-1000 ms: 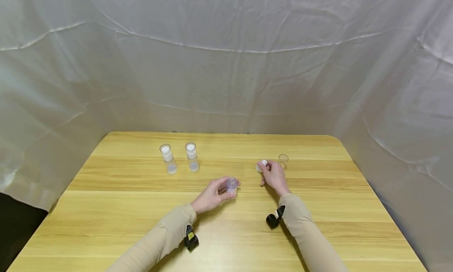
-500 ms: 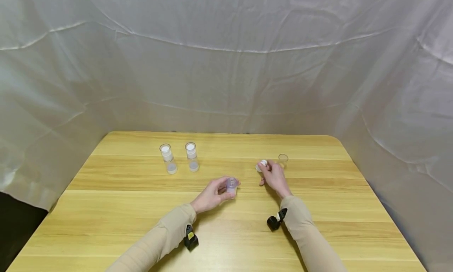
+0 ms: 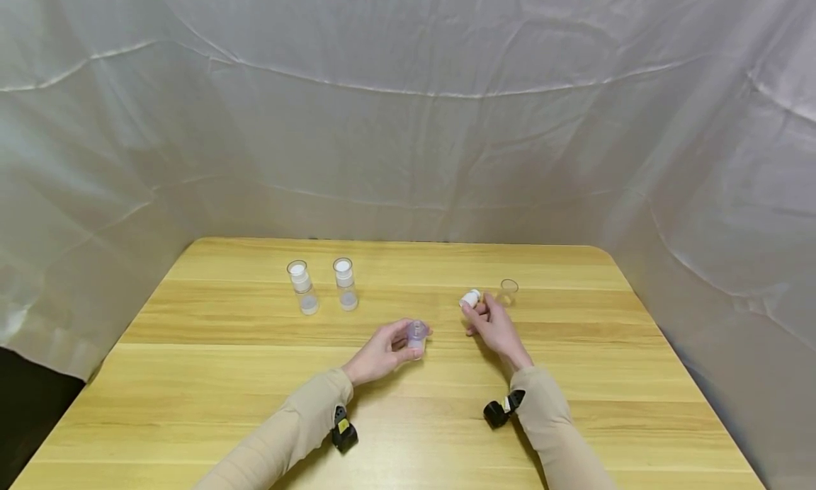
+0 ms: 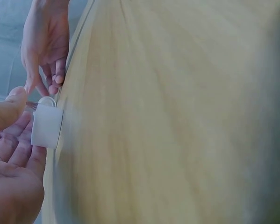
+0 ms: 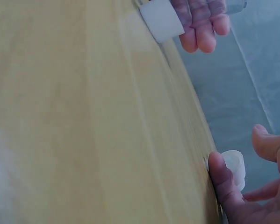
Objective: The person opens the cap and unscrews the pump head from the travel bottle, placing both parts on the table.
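Note:
In the head view my left hand [image 3: 382, 350] grips a small clear bottle [image 3: 417, 333] low over the table, thumb on the near side and fingers behind. Its white base [image 4: 47, 126] shows in the left wrist view. To the right, a small white cylindrical piece with a narrower neck [image 3: 470, 298] lies on its side on the table. Beside it my right hand [image 3: 499, 331] has its fingers spread. In the right wrist view its thumb [image 5: 268, 142] stands apart from the white piece [image 5: 235, 169], while a finger lies close to it.
Two clear-and-white bottles [image 3: 302, 285] [image 3: 346, 281] stand upright at the back left of the wooden table [image 3: 191, 377]. A clear, open-topped cap [image 3: 508, 292] stands just beyond my right hand. Grey cloth [image 3: 408, 143] hangs behind the table.
My right hand has let go of the white piece, which now lies on the table, and has drawn slightly back toward me. The left hand stays still with its bottle.

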### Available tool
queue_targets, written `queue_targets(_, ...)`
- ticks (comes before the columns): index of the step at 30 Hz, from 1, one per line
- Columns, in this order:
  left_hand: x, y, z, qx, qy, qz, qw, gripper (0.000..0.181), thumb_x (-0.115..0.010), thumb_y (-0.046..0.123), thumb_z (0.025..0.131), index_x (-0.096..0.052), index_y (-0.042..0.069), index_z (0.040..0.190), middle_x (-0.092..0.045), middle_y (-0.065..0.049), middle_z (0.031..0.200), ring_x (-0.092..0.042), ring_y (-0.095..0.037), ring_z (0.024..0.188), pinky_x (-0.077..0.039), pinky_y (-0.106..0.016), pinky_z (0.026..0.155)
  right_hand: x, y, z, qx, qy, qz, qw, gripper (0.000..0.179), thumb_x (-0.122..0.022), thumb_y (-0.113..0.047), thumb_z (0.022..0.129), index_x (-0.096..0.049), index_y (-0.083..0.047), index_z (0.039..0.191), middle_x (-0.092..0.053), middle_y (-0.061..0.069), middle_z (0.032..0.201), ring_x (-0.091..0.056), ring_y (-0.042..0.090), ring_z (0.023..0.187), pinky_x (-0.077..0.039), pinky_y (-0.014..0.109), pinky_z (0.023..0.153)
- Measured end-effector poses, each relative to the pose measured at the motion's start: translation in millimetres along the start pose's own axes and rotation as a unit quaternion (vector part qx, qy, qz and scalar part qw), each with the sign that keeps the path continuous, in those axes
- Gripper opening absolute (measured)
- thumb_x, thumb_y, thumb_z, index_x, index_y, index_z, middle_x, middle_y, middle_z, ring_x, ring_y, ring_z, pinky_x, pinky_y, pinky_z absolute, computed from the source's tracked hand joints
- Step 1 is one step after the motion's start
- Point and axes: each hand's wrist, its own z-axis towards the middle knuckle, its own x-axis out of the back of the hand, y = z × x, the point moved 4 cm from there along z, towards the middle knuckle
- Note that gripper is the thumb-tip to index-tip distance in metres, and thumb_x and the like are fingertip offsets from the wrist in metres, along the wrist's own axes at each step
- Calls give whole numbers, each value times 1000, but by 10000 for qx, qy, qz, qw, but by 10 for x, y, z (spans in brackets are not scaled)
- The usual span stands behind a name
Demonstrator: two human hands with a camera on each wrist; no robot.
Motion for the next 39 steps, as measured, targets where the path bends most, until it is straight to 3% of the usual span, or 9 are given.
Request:
queue_targets(4, 6, 1, 4, -38, -19, 18, 10000, 45, -62, 6, 98, -49, -7, 139, -57, -25, 142, -54, -39, 135, -40, -49, 121, -2, 11, -36, 114, -77, 208, 9997, 36, -58, -17, 103, -47, 9, 125, -55, 9, 95, -63, 12, 72, -61, 20, 70)
queue_targets(8, 7, -4, 8, -17, 0, 51, 10000, 45, -62, 5, 98, -49, -6, 139, -57, -25, 142, -54, -39, 134, -41, -49, 121, 6, 28, -109, -16, -71, 208, 9998, 66, -60, -18, 102, -27, 13, 150, -54, 12, 108, -62, 8, 87, -52, 13, 78)
queue_targets(11, 17, -6, 13, 50, 104, 153, 9998, 45, -62, 6, 97, -50, -5, 139, -58, -24, 142, -54, -39, 134, -40, -49, 120, 12, 45, -150, -174, -28, 178, 9997, 80, -61, -21, 102, -11, 9, 157, -52, 15, 119, -58, 5, 94, -44, 8, 83)
queue_targets(19, 65, -27, 116, 308, 400, 87, 9987, 51, -64, 7, 96, -47, -5, 143, -55, -26, 143, -52, -41, 136, -40, -50, 121, 17, 82, -186, -230, -9, 518, 9984, 77, -61, -14, 101, -14, 7, 158, -48, 17, 125, -51, 6, 102, -43, 4, 84)
queue_targets(27, 139, -73, 306, 149, 522, 73, 9985, 51, -62, 3, 96, -45, -8, 143, -54, -28, 144, -53, -42, 134, -44, -47, 118, 16, 61, -211, -181, 89, 646, 9977, 70, -60, -3, 98, -21, 11, 155, -48, 19, 122, -52, 5, 100, -43, 4, 81)
queue_targets(39, 276, -115, 593, 122, 1037, -16, 9945, 54, -62, -4, 94, -43, -10, 144, -54, -29, 143, -54, -42, 134, -45, -46, 117, 9, 81, -206, -98, 109, 688, 9975, 70, -60, 0, 96, -22, 13, 153, -50, 24, 125, -55, 5, 99, -45, 3, 82)
